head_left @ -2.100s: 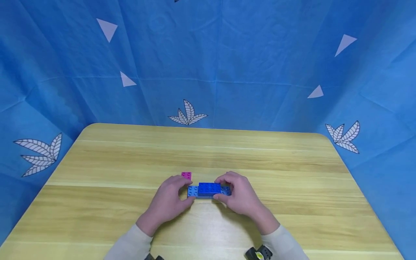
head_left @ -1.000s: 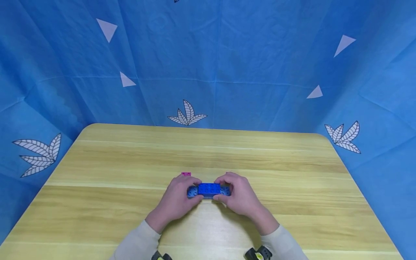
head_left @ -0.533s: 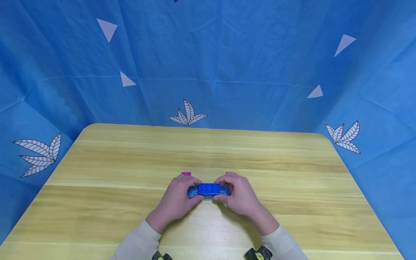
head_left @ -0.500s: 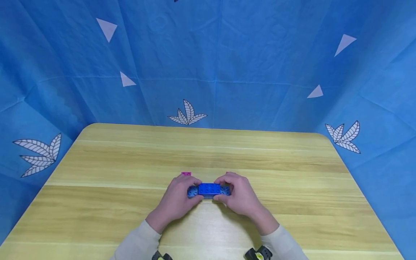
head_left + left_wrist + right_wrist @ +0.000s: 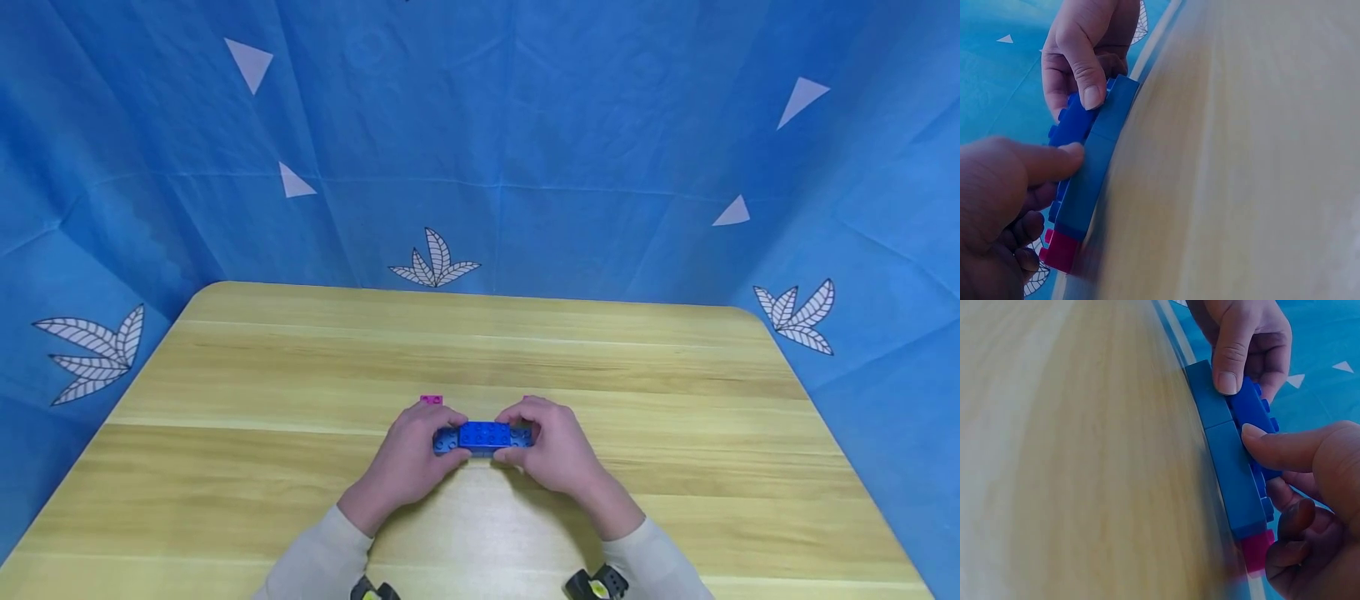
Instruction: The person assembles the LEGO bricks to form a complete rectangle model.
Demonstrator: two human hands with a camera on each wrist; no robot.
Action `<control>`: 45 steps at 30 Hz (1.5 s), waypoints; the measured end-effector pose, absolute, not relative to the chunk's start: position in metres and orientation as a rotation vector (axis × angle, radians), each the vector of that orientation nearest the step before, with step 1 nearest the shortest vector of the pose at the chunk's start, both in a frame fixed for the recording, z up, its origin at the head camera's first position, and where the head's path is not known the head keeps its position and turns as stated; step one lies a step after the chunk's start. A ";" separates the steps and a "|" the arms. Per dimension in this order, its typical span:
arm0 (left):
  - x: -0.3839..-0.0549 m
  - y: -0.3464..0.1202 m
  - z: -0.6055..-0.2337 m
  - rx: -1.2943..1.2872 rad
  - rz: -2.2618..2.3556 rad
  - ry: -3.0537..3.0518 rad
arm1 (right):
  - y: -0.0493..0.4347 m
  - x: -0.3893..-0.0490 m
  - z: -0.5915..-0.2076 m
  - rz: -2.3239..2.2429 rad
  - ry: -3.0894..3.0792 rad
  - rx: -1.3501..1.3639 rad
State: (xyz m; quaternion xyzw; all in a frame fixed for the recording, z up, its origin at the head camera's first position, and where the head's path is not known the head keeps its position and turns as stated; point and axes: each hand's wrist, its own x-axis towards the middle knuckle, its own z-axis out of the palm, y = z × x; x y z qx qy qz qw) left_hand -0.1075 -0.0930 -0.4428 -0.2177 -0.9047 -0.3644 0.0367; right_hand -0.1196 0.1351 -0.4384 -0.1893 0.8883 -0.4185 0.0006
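A dark blue toy building brick [image 5: 484,435] sits across the top of two lighter blue bricks [image 5: 1082,206], which stand end to end with a thin seam between them. My left hand [image 5: 412,457] pinches the dark blue brick near its left end, thumb on the near side and fingers behind. At its right end my right hand [image 5: 550,442] pinches it in the same way. Studs of a lighter blue brick [image 5: 446,439] show inside the left grip. In the right wrist view both thumbs press along the line where the dark blue brick [image 5: 1250,403] meets the lower bricks.
Behind the left hand a pink brick [image 5: 431,400] shows partly. Another pink brick [image 5: 529,397] peeks out behind the right hand, mostly hidden. All this is on a wooden table [image 5: 300,358], with a blue patterned cloth [image 5: 495,150] hanging beyond its far edge.
My left hand has moved right from the left lighter blue brick's end to the dark blue brick, covering more of the pink brick. The right hand keeps its place; the last half second shows almost no movement.
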 end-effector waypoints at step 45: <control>-0.108 -0.093 -0.445 -0.596 -1.138 -2.787 | 0.131 -0.119 -0.440 -1.253 2.824 -0.570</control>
